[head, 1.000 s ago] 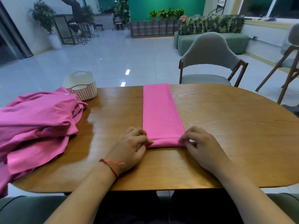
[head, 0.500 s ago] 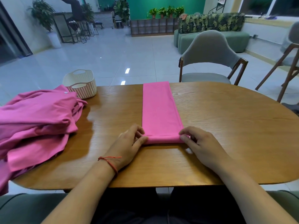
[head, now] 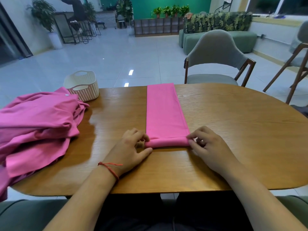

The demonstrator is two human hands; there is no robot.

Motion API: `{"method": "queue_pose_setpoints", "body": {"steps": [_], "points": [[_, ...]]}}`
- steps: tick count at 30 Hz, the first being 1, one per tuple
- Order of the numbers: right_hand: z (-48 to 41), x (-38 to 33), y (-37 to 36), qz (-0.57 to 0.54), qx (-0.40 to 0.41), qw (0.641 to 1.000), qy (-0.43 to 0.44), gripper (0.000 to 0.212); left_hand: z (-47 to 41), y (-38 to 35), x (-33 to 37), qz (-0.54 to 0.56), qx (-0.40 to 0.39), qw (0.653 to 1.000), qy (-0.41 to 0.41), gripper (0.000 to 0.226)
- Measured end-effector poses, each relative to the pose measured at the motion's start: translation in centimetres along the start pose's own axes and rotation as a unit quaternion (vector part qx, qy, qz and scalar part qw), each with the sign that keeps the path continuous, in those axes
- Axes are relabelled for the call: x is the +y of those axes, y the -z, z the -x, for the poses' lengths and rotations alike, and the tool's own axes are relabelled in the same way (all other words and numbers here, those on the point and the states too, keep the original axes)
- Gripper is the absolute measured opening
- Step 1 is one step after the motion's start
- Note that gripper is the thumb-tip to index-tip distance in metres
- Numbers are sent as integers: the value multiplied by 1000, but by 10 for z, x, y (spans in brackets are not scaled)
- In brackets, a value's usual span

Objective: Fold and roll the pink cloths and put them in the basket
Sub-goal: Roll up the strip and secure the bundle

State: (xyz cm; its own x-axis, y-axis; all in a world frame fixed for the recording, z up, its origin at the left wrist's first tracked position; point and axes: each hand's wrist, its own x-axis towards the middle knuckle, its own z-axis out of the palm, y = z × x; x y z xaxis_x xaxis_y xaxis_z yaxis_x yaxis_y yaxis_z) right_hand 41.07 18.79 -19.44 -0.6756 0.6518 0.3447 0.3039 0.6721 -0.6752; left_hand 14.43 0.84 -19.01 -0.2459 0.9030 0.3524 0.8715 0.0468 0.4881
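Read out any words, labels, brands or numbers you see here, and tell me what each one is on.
No text here can be read.
On the wall sign at the far right: dark marks, too small and blurred to read.
On the folded pink cloth, the pile of pink cloths, the basket and the table: no print or label shows.

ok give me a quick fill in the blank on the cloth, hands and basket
1. The cloth is rolled up at its ____ end.
2. The left hand and right hand each pinch one end of the ____.
3. The basket stands on the table, behind the ____ of pink cloths.
4. A red string circles the ____ wrist.
Missing: near; roll; pile; left.
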Motion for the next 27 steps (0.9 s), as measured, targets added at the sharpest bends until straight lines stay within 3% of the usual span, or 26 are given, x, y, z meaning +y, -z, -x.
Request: {"method": "queue_pose_setpoints", "body": {"steps": [4, 8, 11, 16, 19, 24, 27], "points": [[-2, 6, 0, 69, -30, 997, 12, 27, -4, -3, -4, 15, 7, 1000, 21, 21], [-5, 9, -6, 89, -24, 996, 9, 24, -7, -7, -9, -13, -3, 999, 46, 30], [-5, 10, -8, 99, -22, 995, 3, 23, -9, -9, -7, -47, -26, 997, 64, 49], [-6, 8, -9, 127, -43, 991, 10, 24, -12, -10, -4, -76, -48, 994, 69, 41], [-6, 5, -8, 152, -57, 986, 25, 26, -11, -9, -4, -82, -58, 993, 66, 54], [-4, 1, -7, 146, -58, 987, 34, 26, -8, -7, 2, -79, -72, 992, 64, 29], [-5, 0, -7, 129, -65, 989, 23, 27, -9, -8, 4, -78, -66, 992, 75, 29]]}}
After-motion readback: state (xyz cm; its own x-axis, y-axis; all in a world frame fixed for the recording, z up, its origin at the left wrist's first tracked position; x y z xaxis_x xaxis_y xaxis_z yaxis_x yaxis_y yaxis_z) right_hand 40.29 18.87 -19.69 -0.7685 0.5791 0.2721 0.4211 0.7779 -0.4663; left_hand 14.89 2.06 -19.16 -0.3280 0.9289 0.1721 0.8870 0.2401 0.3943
